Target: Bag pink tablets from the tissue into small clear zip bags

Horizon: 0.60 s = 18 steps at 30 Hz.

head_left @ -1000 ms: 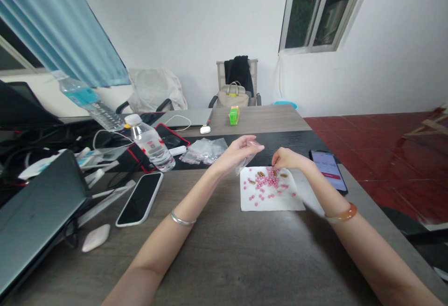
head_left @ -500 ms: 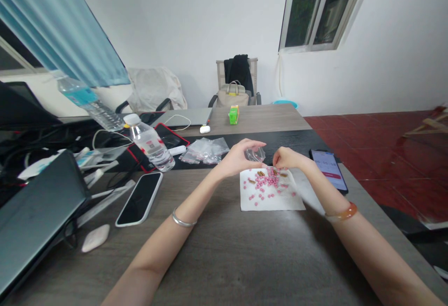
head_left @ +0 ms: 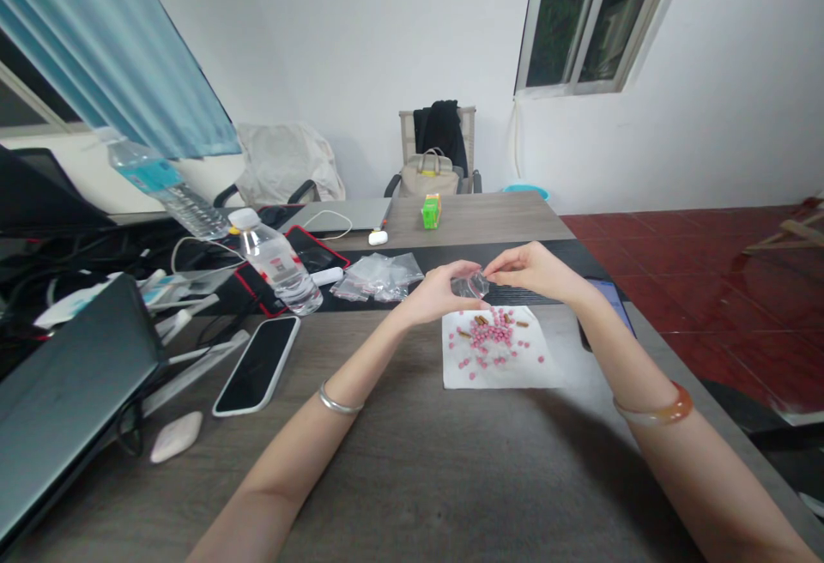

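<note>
A small clear plastic bag (head_left: 473, 286) is held between the thumb and fingers of my left hand (head_left: 444, 290), above the far edge of a white paper sheet (head_left: 508, 374). My right hand (head_left: 528, 271) meets the bag's right side with its fingertips pinched together. Whether those fingertips grip the bag's edge or something tiny is hidden. On the sheet lie many round pink tablets (head_left: 493, 333), heaped in the middle and scattered around. Several brown capsules (head_left: 522, 323) lie among them toward the far side.
A pile of clear zip bags (head_left: 379, 275) lies left of my hands. Further left are a white-edged phone (head_left: 257, 366), a water bottle (head_left: 280, 263) and a laptop (head_left: 83, 391). Another phone (head_left: 608, 301) lies partly under my right wrist. A green box (head_left: 431, 211) stands at the back.
My right hand has risen from the tablets and capsules at the sheet's far edge and moved left to the bag. My left hand stays nearly in place with the bag.
</note>
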Tool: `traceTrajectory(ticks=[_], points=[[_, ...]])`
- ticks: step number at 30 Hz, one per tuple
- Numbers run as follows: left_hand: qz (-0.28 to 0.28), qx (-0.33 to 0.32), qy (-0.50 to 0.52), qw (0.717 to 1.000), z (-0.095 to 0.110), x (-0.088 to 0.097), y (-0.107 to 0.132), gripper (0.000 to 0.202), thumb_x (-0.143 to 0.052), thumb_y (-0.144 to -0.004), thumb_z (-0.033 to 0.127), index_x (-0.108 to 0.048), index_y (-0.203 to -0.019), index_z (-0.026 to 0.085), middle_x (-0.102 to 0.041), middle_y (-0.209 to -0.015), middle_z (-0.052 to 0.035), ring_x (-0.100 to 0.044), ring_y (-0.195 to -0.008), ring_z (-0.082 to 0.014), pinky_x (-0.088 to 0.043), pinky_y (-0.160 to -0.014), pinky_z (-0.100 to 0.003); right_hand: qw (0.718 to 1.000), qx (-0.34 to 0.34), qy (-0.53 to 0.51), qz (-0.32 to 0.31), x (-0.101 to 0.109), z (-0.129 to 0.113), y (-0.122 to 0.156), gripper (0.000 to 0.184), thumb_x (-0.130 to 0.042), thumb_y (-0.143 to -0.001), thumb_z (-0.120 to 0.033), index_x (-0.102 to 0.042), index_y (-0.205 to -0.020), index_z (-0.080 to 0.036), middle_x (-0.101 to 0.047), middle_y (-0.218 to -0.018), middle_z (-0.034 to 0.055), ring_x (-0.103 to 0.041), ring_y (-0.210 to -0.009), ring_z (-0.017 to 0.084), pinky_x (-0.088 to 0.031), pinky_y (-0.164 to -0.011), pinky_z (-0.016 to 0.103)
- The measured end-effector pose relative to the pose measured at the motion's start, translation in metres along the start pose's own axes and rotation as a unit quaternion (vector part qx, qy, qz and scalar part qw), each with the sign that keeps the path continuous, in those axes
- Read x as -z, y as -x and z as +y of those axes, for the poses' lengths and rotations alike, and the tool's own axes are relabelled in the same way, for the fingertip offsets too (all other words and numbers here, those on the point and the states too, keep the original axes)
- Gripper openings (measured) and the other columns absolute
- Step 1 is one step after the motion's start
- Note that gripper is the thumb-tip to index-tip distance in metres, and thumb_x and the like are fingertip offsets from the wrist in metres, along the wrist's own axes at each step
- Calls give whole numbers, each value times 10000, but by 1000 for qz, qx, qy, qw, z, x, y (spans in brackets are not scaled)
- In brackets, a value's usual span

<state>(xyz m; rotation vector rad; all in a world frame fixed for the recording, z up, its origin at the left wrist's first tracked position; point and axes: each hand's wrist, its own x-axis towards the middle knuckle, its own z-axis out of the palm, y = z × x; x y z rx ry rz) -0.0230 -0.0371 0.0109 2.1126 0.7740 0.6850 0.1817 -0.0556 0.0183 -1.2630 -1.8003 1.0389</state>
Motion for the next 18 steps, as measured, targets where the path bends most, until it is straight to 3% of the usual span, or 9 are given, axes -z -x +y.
traceTrajectory(ticks=[5, 9, 12, 15, 18], points=[[-5, -29, 50, 998, -4, -1, -2, 433, -735, -696, 305, -603, -1065, 122, -645, -1095, -114, -604, -1006, -190, -451, -911, -354, 998, 45, 9, 43, -17, -14, 2, 204, -640, -691, -313, -739, -779, -157, -728, -811, 63, -636, -703, 168, -486, -666, 280], [25, -19, 51, 998, -14, 3, -4, 483, -735, -693, 347, -577, -1091, 125, -635, -1079, -109, -593, -1003, -189, -453, -899, -357, 981, 75, 36, 177, -24, 1, -7, 228, -606, -732, -324, -721, -819, -147, -709, -804, 65, -595, -656, 149, -455, -617, 267], [58, -1, 39, 998, -19, 8, -6, 474, -744, -675, 365, -570, -1049, 132, -632, -1052, -97, -591, -999, -193, -445, -911, -368, 962, 37, 82, 257, -31, 20, -16, 188, -588, -739, -283, -700, -812, -150, -691, -764, 52, -568, -628, 139, -434, -608, 262], [78, -1, 44, 996, -20, 15, -7, 449, -747, -672, 350, -557, -1019, 137, -626, -1038, -87, -589, -996, -189, -438, -923, -365, 968, -19, 145, 202, -42, 36, -18, 130, -598, -719, -225, -696, -779, -166, -678, -710, 32, -568, -616, 141, -415, -594, 256], [89, -16, 61, 994, -20, 22, -7, 448, -746, -675, 322, -545, -1026, 129, -618, -1029, -84, -587, -984, -175, -433, -934, -352, 980, -25, 159, 118, -58, 43, -14, 23, -673, -640, -192, -691, -646, -178, -660, -632, 12, -567, -586, 145, -393, -561, 251]])
